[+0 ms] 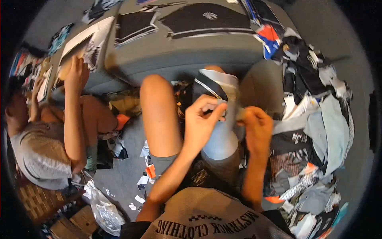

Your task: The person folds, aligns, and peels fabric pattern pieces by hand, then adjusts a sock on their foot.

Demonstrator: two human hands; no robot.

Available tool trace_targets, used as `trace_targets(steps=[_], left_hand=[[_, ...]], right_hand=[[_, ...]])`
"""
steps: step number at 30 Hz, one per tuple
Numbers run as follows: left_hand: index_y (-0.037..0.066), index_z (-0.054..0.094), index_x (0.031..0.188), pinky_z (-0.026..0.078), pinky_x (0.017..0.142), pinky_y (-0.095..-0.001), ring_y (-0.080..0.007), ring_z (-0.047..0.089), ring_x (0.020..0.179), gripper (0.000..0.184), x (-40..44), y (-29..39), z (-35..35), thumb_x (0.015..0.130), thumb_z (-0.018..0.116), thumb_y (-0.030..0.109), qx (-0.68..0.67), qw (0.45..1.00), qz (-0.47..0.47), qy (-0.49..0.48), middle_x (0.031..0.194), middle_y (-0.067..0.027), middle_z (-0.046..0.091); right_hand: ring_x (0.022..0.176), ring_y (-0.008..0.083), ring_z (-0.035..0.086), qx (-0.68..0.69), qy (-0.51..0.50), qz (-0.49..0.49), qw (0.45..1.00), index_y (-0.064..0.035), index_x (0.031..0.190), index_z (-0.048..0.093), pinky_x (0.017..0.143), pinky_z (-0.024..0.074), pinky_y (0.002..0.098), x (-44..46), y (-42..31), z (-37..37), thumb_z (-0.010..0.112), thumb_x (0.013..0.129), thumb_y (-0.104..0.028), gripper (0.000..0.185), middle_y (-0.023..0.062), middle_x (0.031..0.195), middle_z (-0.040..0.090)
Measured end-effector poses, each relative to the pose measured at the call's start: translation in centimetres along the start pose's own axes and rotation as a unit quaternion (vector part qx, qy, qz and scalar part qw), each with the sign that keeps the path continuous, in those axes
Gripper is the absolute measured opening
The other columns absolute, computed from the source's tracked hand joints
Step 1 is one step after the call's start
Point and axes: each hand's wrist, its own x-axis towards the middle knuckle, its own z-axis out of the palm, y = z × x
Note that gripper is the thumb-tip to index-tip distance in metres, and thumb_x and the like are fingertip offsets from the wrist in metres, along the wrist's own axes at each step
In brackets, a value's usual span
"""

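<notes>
A cloth piece (219, 144) in light blue-grey, with a black part and white edging, lies draped over my right thigh and knee. My left hand (201, 121) is closed, thumb and fingers pinching the cloth near its middle. Just right of the cloth, my right hand (255, 126) has its fingers curled together and is smeared by motion. Something small may be between its fingertips, too blurred to name.
Ahead, a grey padded bench (137, 59) bears a large black fabric panel (207, 20). Fabric scraps (306, 139) are heaped on the right. Another person (43, 147) sits at left, handling fabric. A plastic bag (103, 211) and small offcuts lie on the floor.
</notes>
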Motion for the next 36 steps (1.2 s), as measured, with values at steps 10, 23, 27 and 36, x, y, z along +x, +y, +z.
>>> trace_targets(steps=[10,23,27,36], left_hand=[[-0.006,0.063,0.092,0.053,0.068,-0.0214,-0.0133,0.061,0.071,0.01,-0.3,-1.1,0.3,0.082,0.061,-0.004,0.028,0.999,-0.01,-0.027,0.088,-0.0083,0.063],[-0.008,0.064,0.096,0.054,0.072,-0.0221,-0.0143,0.062,0.075,0.014,-0.6,-0.4,0.0,0.083,0.061,-0.003,0.012,0.999,-0.05,-0.003,0.091,-0.0098,0.065],[-0.008,0.064,0.097,0.054,0.072,-0.022,-0.0144,0.063,0.076,0.015,-0.7,-1.0,0.3,0.084,0.061,-0.002,0.002,0.998,-0.063,-0.012,0.092,-0.0104,0.065],[-0.008,0.064,0.096,0.054,0.072,-0.0218,-0.014,0.062,0.077,0.014,-0.7,-1.0,0.5,0.086,0.059,0.0,-0.012,0.997,-0.077,-0.016,0.092,-0.0106,0.066]], right_hand=[[0.068,0.0103,0.055,0.012,0.081,-0.04,0.996,0.0012,0.093,0.065,0.066,0.046,0.0198,0.5,0.1,2.1,0.064,0.08,-0.002,0.014,0.0056,0.082,0.065],[0.076,0.013,0.052,-0.216,0.051,-0.201,0.954,0.0018,0.089,0.064,0.07,0.0414,0.0216,-0.4,0.7,4.1,0.063,0.078,0.003,0.011,0.0056,0.086,0.06],[0.077,0.0134,0.052,-0.228,0.068,-0.195,0.952,0.0014,0.089,0.064,0.071,0.0412,0.0219,-0.4,0.2,3.6,0.063,0.077,0.004,0.012,0.0059,0.087,0.06],[0.079,0.015,0.053,-0.233,0.047,-0.215,0.947,0.0014,0.087,0.065,0.072,0.0414,0.0229,-0.4,0.3,3.7,0.065,0.074,0.005,0.013,0.0074,0.088,0.06]])
